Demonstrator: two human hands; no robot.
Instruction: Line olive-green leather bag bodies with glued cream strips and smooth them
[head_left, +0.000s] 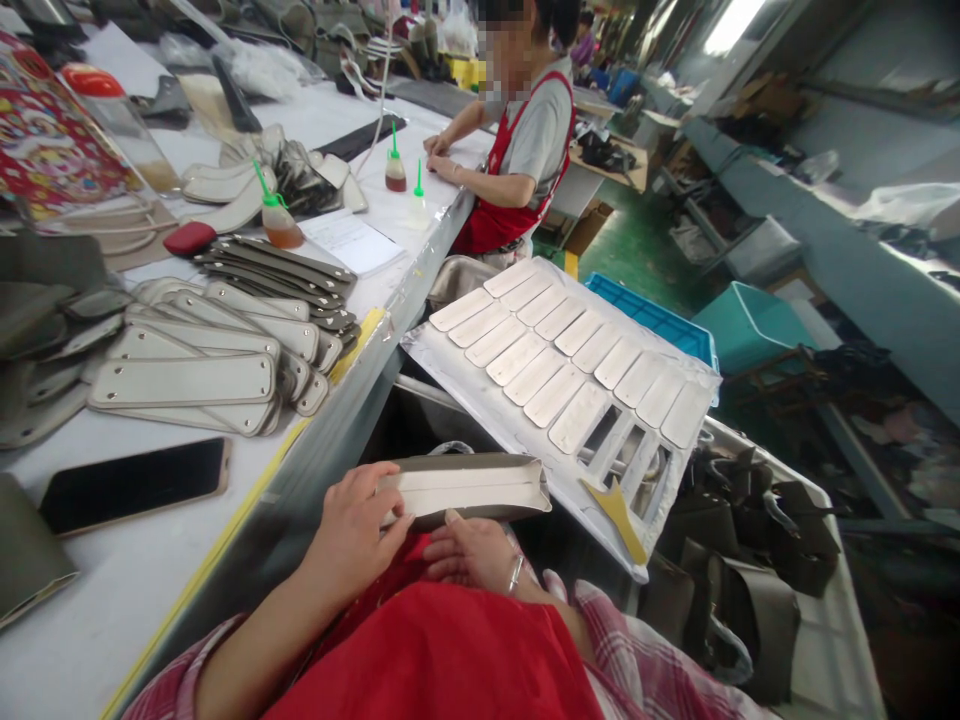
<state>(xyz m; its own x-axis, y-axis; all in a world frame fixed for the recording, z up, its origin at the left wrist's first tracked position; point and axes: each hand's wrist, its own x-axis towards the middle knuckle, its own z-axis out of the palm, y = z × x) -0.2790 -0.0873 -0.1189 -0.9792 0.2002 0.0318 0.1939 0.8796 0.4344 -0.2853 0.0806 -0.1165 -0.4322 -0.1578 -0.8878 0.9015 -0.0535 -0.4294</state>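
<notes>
A long, narrow piece (472, 487) with a white inner face and dark grey-brown sides lies across my lap area, above the red apron. My left hand (364, 525) grips its left end, fingers over the top and thumb at the lower edge. Against the piece's lower side rests my right hand (476, 555), its thumb touching the edge and its other fingers bent underneath, partly hidden. Just beyond is a white board (480, 410) with rows of pale rounded strips (574, 415) and a yellow forked tool (619, 515).
Stacked strips with rivets (187, 380), a black phone (135, 485) and green-tipped bottles (281, 215) are on the table at left. A person in a red apron (525, 150) works at the table's far side. Dark bags (739, 590) fill a bin at right.
</notes>
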